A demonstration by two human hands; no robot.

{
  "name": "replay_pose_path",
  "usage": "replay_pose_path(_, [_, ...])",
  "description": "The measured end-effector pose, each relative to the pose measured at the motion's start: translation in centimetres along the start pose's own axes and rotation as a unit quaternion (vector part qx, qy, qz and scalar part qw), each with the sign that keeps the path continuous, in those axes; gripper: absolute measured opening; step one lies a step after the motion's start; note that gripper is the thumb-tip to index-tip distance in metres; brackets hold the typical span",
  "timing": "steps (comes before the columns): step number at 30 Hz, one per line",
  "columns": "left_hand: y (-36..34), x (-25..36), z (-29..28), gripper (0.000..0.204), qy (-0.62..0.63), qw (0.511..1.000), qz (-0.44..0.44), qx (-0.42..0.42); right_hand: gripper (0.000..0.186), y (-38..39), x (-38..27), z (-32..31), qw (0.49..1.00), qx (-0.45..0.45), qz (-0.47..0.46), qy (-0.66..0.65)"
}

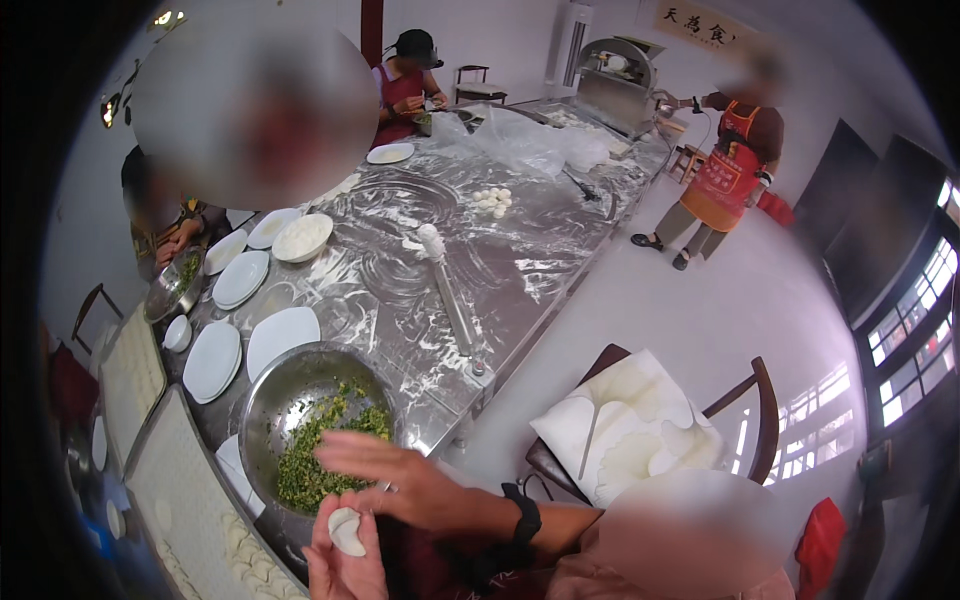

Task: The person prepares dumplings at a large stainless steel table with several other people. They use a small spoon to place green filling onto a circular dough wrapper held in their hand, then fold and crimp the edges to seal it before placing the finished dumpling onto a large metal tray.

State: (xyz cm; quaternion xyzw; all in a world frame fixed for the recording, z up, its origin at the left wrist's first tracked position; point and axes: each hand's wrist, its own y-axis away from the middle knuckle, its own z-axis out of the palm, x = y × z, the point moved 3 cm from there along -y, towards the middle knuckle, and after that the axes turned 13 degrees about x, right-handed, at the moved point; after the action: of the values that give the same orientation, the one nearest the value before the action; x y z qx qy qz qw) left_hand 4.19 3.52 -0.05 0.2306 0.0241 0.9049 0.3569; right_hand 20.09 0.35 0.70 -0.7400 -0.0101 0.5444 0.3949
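My left hand (330,565), at the bottom of the view, holds a pale folded dough piece, like a dumpling (346,532), between thumb and fingers. Just above it, my right hand (380,468) is open, fingers stretched leftward over the steel bowl (275,390) of chopped green filling (320,440); a ring and a dark wristband (525,510) show on that arm. Left of the bowl lie long floured trays (165,450), one with rows of pale pieces along it. White plates (210,360) stand beyond the bowl.
A floured steel table (540,230) holds a rolling pin (450,290), dough balls (492,202), a plastic sheet (520,140) and a machine (615,90). Co-workers work at the left (175,230) and back (400,90); another person (730,170) stands at the right. A cushioned chair (630,420) is beside me.
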Motion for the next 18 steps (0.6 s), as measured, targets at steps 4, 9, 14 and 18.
replay_pose_path(4, [-1.0, 1.7, -5.5, 0.067, -0.048, 0.999, 0.018, -0.016, 0.031, -1.0, 4.2, -5.0, 0.979, 0.172, 0.106, 0.007])
replay_pose_path(9, [0.7, 2.4, -2.8, 0.072, -0.018, 0.998, 0.044, 0.040, 0.026, 0.7, 14.2, -10.6, 0.917, 0.226, 0.261, 0.198])
replay_pose_path(14, [1.3, 2.6, -4.1, 0.073, -0.017, 0.998, 0.032, 0.054, 0.024, 2.0, 18.7, -9.5, 0.912, 0.239, 0.070, 0.325])
replay_pose_path(18, [1.3, 2.2, -4.4, 0.074, -0.050, 0.997, 0.019, 0.061, 0.023, 1.7, 18.5, -8.0, 0.885, 0.219, -0.005, 0.412])
